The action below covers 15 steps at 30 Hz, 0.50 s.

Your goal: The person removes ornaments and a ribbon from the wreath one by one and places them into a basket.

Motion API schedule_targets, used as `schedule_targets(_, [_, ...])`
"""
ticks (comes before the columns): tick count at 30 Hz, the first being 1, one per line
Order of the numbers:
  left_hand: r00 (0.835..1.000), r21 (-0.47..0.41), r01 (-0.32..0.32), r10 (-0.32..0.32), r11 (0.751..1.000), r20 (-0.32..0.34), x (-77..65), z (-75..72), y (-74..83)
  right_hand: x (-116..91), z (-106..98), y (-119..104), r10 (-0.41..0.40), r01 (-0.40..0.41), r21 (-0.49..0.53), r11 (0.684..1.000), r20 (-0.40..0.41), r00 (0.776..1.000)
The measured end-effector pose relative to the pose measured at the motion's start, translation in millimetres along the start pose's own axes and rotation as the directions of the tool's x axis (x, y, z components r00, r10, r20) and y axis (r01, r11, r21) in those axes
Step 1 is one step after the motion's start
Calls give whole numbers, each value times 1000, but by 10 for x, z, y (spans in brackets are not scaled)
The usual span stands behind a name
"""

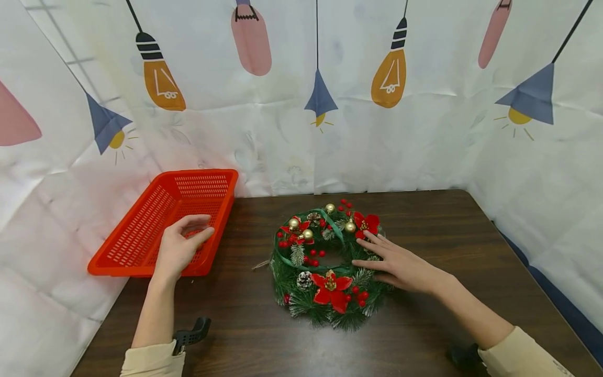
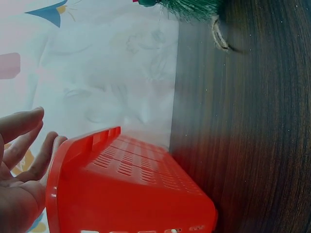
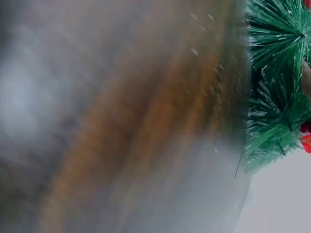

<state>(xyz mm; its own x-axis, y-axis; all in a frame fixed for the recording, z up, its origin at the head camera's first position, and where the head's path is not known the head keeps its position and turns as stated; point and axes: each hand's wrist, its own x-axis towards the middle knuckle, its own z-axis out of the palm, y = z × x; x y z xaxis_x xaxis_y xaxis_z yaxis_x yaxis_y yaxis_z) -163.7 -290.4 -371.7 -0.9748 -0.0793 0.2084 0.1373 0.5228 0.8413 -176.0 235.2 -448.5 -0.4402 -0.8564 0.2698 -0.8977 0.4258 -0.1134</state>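
Note:
A green Christmas wreath [image 1: 301,293] lies on the dark wooden table, trimmed with red poinsettias, red berries, pinecones and gold baubles. A smooth green hoop [image 1: 282,260] shows on top of it. My right hand [image 1: 400,264] reaches over the wreath's right side, fingers spread, fingertips at the upper red flower and the ring's inner edge. In the right wrist view, pine needles [image 3: 277,87] fill the right edge. My left hand [image 1: 181,246] hovers above the red plastic basket [image 1: 122,230] with its fingers loosely bent and nothing in them. The left wrist view shows that hand [image 2: 22,184] beside the basket's rim.
The basket stands at the table's back left, near the white printed curtain [image 1: 278,141] that hangs behind and on both sides. A piece of twine [image 1: 260,265] sticks out from the wreath's left side. Black straps [image 1: 193,333] sit at the wrists.

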Motion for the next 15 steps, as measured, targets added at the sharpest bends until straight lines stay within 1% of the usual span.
schedule_targets(2, [1000,-6,-6,6,1000,1,-6,7,18,-13,-29,39,4,-4,-9,1000,-13,1000])
schedule_targets(4, [1000,-4,-9,9,1000,2,-7,10,20,-30,-63,54,12,-11,8,1000,-31,999])
schedule_targets(6, [1000,0,-12,12,1000,3,-5,12,11,-41,-99,39,28,-26,54,998,-49,998])
schedule_targets(8, [1000,6,-17,17,1000,5,0,15,-1,-41,-137,-6,60,-53,130,990,-51,997])
schedule_targets(10, [1000,16,-21,21,1000,11,5,25,-8,-23,-192,-88,117,-107,223,969,-36,992])
schedule_targets(12, [1000,18,-26,26,999,15,11,38,-9,13,-244,-192,184,-170,298,939,-19,983])
schedule_targets(14, [999,20,-33,33,999,21,17,55,-3,67,-282,-315,244,-226,335,915,-13,970])
schedule_targets(15, [999,20,-36,36,999,24,20,66,1,101,-296,-382,269,-248,337,908,-18,963])
